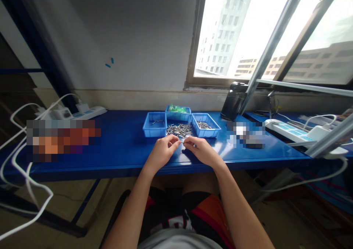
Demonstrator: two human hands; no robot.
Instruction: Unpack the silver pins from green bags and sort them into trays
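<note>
My left hand (164, 148) and my right hand (199, 148) meet fingertip to fingertip above the table's front part, both closed in a pinch. Between them is a small thin metal piece (182, 142), mostly covered by the fingers; its exact kind is too small to make out. Just beyond my hands lies a loose pile of short metal pins or screws (179, 130). A blue bin (154, 132) on the left holds a few thin pieces. The right blue bin (209, 132) contains many similar metal pieces. Behind the pile, another blue bin (178, 114) holds green material (177, 108).
A black bottle (232, 102) stands at the back right beside a metal post (257, 68). Power strips lie at the left (89, 112) and right (289, 130), with white cables (30, 182) hanging off the left. Blurred patches cover items on the blue table (121, 146).
</note>
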